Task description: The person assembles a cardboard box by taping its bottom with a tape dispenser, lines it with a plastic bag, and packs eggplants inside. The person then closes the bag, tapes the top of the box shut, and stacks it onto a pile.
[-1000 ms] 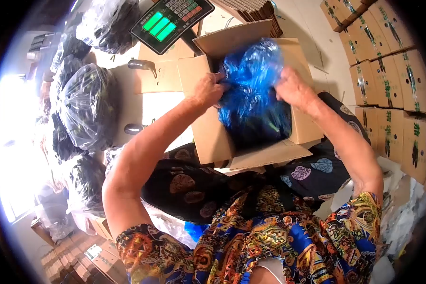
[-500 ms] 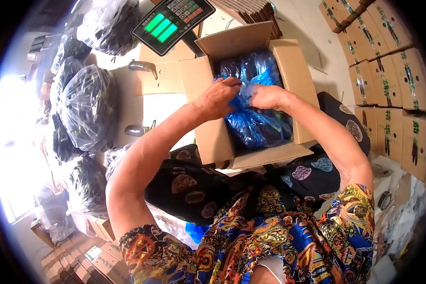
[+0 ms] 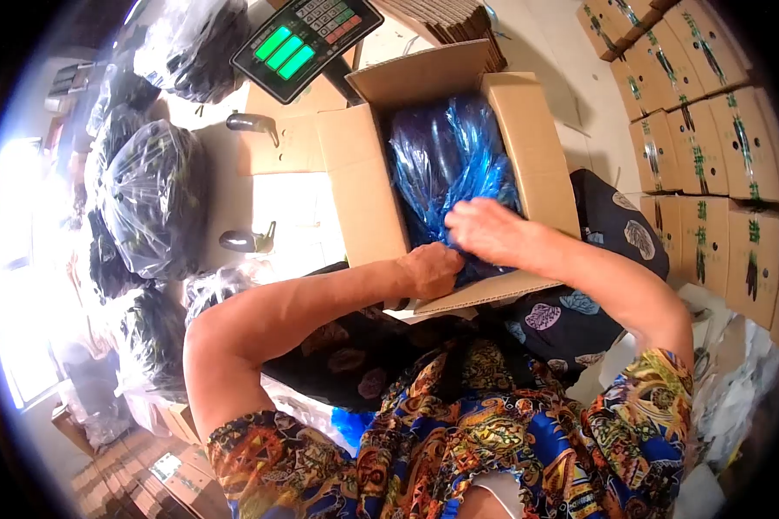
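Observation:
An open cardboard box (image 3: 541,160) stands in front of me with its flaps folded out. Inside it lies a shiny blue plastic bag (image 3: 485,169) over long, dark things that look like eggplants. My right hand (image 3: 489,229) is closed on the gathered bag near the box's near end. Close by to its left, my left hand (image 3: 433,270) is curled at the near left corner, knuckles up, against the bag's edge. Its fingertips are hidden, so what it pinches is only partly visible.
Left of the box, two dark eggplants (image 3: 249,123) lie apart on the pale surface. A scale display (image 3: 307,43) with green digits rises behind them. Filled clear bags (image 3: 160,199) line the left side; stacked cartons (image 3: 710,147) stand at right, flattened cardboard (image 3: 446,22) at the back.
Both hands have moved from the bag's middle toward the box's near end. The bag, bunched up before, now lies flatter over the far part, and dark shapes show through it.

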### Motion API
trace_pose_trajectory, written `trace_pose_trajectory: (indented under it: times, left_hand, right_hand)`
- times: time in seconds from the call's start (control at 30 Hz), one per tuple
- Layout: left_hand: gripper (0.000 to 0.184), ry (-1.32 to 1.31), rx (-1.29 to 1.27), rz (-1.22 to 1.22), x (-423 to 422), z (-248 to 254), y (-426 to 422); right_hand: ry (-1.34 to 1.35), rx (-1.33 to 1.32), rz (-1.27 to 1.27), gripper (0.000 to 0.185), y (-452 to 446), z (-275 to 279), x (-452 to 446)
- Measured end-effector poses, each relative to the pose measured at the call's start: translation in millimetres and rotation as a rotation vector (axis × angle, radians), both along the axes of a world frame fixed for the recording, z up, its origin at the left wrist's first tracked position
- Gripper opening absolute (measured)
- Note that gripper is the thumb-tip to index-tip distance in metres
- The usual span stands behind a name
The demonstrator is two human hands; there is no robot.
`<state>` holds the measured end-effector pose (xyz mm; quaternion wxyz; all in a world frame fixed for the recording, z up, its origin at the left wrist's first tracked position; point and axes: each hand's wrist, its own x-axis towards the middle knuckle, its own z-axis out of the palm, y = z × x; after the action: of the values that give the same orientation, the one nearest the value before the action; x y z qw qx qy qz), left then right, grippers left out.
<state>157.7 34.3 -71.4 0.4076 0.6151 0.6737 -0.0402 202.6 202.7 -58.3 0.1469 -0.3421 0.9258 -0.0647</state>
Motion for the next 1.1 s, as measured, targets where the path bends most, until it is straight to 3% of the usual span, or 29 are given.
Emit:
trace_pose_trajectory:
  times: [0.07,0.1,0.13,0.17,0.2,0.23,0.3,0.33,0.43,0.53,0.6,0.7,0.73,0.8,0.83,0.9,0.97,1.0,1.07,1.1]
  left_hand:
    - [0.016,0.034,-0.057,0.005,-7.2,41.2,1.7]
    - [0.020,0.090,-0.030,-0.105,-16.0,58.7,-2.9]
    - [0.020,0.160,-0.046,-0.116,-23.4,68.9,-6.9]
    - [0.020,0.232,-0.062,-0.132,-31.7,77.7,-9.9]
    - [0.020,0.270,-0.019,0.014,-42.0,86.0,-12.1]
    - [0.020,0.221,0.167,0.224,-56.4,94.5,-19.4]
    - [0.032,0.313,0.446,0.353,-83.0,87.4,-32.8]
    - [0.039,0.233,0.435,0.539,-89.4,104.0,-29.4]
    - [0.053,0.467,0.967,0.600,-111.6,111.8,-16.5]
    - [0.054,0.635,1.102,0.590,-139.7,107.7,5.0]
    - [0.049,0.686,1.119,0.564,-150.0,94.9,19.5]
    - [0.043,0.602,0.923,0.621,-159.5,74.0,29.5]
    - [0.042,0.550,0.823,0.655,-162.6,69.4,29.9]
    - [0.033,0.485,0.885,0.618,-166.9,67.0,28.7]
    - [0.031,0.446,0.855,0.618,-166.9,70.7,28.0]
    - [0.026,0.363,0.773,0.669,-159.9,77.5,26.0]
    - [0.025,0.257,0.693,0.682,-154.6,71.3,23.0]
    - [0.024,0.206,0.655,0.683,-151.9,66.3,21.5]
    - [0.034,0.175,0.662,0.486,-134.9,39.5,11.6]
    - [0.036,0.258,0.708,0.466,-123.4,27.2,7.2]
  right_hand:
    - [0.355,0.042,0.108,0.015,-0.4,-28.2,10.5]
    - [0.528,0.062,0.169,0.017,-1.0,-34.4,15.1]
    - [0.381,0.122,0.197,0.021,1.6,-24.8,11.3]
    - [0.400,0.021,0.168,0.021,8.9,-25.1,12.6]
    - [0.419,-0.080,0.139,0.022,16.1,-26.0,13.5]
    - [0.152,-0.106,0.066,0.024,14.5,-8.6,3.6]
    - [-0.402,-0.158,-0.063,0.029,16.7,34.2,-12.0]
    - [-0.432,-0.227,-0.087,0.032,22.0,54.3,-13.6]
    - [-0.622,-0.437,-0.208,0.031,28.6,93.5,-14.7]
    - [-0.493,-0.484,-0.088,0.024,-1.5,35.4,-7.0]
    - [-0.435,-0.243,0.018,0.021,-12.8,-16.0,-12.2]
    - [-0.647,-0.068,-0.046,0.022,-37.8,-4.6,-41.1]
    - [-0.622,-0.095,-0.029,0.022,-37.0,-3.3,-35.7]
    - [-0.575,-0.145,-0.009,0.022,-29.7,-0.7,-21.9]
    - [-0.800,0.015,-0.033,0.029,-31.3,29.9,-32.6]
    - [-0.717,-0.164,-0.031,0.044,-6.3,34.4,-21.8]
    - [-0.644,-0.387,-0.063,0.063,17.2,75.3,-11.0]
    - [-0.715,-0.342,-0.062,0.071,19.5,92.0,-6.7]
    - [-0.694,-0.294,-0.042,0.051,21.1,100.0,17.3]
    - [-0.612,-0.299,-0.090,0.033,17.5,95.4,19.6]
